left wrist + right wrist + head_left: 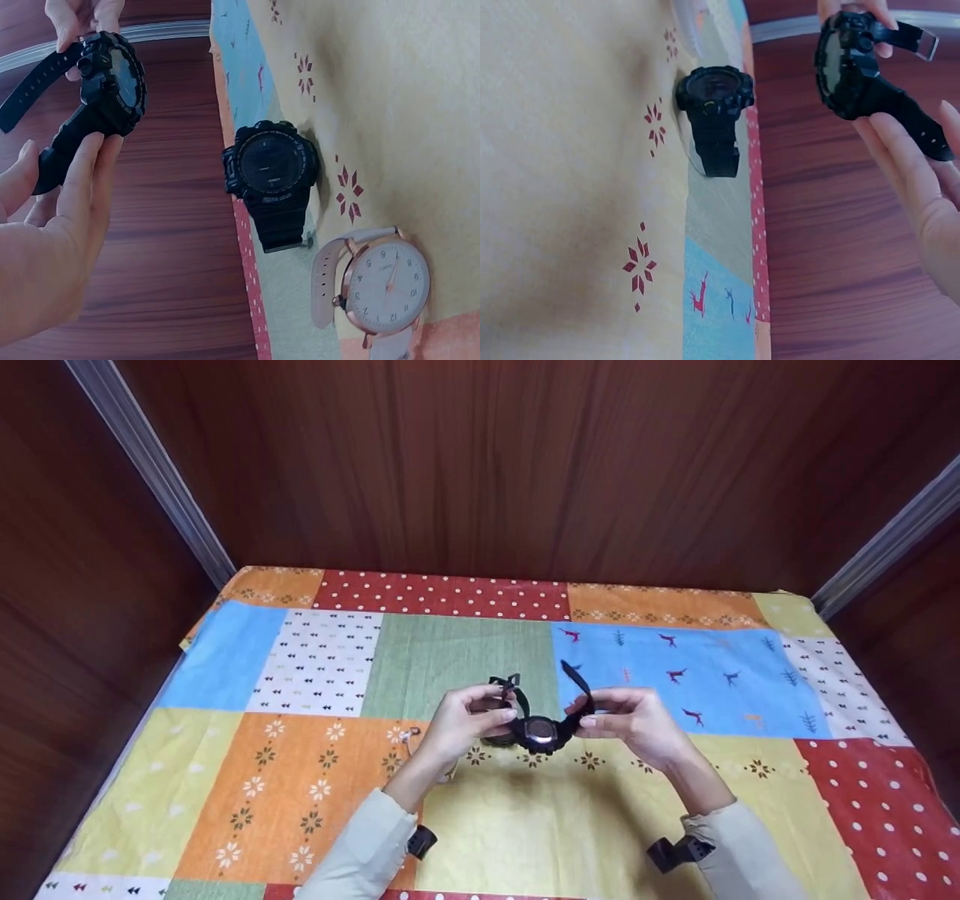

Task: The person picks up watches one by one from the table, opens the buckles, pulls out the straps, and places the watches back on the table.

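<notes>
A black wristwatch [540,730] is held up over the table between both hands, its strap unfastened and its two ends spread apart. My left hand [466,725] pinches the buckle end of the strap, and my right hand [628,727] pinches the end with the holes. The right wrist view shows the buckle [928,45] sticking out past the left fingers. Beneath the held watch, a second black wristwatch [270,166] lies on the cloth, partly hidden in the head view. Beside it rests a watch with a white dial [386,285], a rose-gold case and a pale strap.
A patchwork-patterned cloth [315,802] covers the table. Dark wood panels [480,472] stand behind it and at both sides, with metal strips [161,465] at the corners. Dark cameras [421,841] are worn at both wrists, over light sleeves.
</notes>
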`<control>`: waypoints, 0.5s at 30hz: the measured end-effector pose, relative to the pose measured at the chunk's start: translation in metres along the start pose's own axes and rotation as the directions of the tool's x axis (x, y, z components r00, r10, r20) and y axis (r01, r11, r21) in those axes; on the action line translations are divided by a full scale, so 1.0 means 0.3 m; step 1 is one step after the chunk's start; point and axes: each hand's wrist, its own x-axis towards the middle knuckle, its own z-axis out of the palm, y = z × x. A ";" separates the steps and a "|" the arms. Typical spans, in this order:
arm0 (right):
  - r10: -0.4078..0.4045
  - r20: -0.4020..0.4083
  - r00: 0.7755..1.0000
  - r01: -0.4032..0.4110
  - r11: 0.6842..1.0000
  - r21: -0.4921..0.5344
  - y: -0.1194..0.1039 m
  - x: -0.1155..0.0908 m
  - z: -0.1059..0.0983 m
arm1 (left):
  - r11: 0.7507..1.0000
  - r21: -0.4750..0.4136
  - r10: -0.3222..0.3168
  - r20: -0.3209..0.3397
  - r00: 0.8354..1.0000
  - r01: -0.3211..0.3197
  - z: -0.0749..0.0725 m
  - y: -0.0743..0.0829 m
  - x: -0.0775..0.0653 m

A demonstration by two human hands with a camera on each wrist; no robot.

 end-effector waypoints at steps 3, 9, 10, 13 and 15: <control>0.029 0.002 1.000 -0.029 0.999 -0.030 0.003 -0.003 -0.007 | 1.000 0.015 -0.018 0.000 1.000 0.018 0.006 -0.010 0.005; 0.087 -0.057 0.995 -0.092 0.991 -0.095 0.012 -0.015 -0.016 | 0.998 0.010 -0.064 0.010 0.998 0.064 0.012 -0.035 0.014; 0.090 -0.072 0.993 -0.097 0.991 -0.097 0.014 -0.016 -0.017 | 0.997 0.007 -0.071 0.014 0.997 0.071 0.013 -0.040 0.015; 0.096 -0.112 0.989 -0.108 0.988 -0.108 0.024 -0.017 -0.020 | 0.996 0.006 -0.089 0.018 0.996 0.089 0.016 -0.056 0.021; 0.100 -0.132 0.986 -0.114 0.988 -0.107 0.031 -0.016 -0.023 | 0.995 0.015 -0.100 0.019 0.995 0.100 0.019 -0.064 0.026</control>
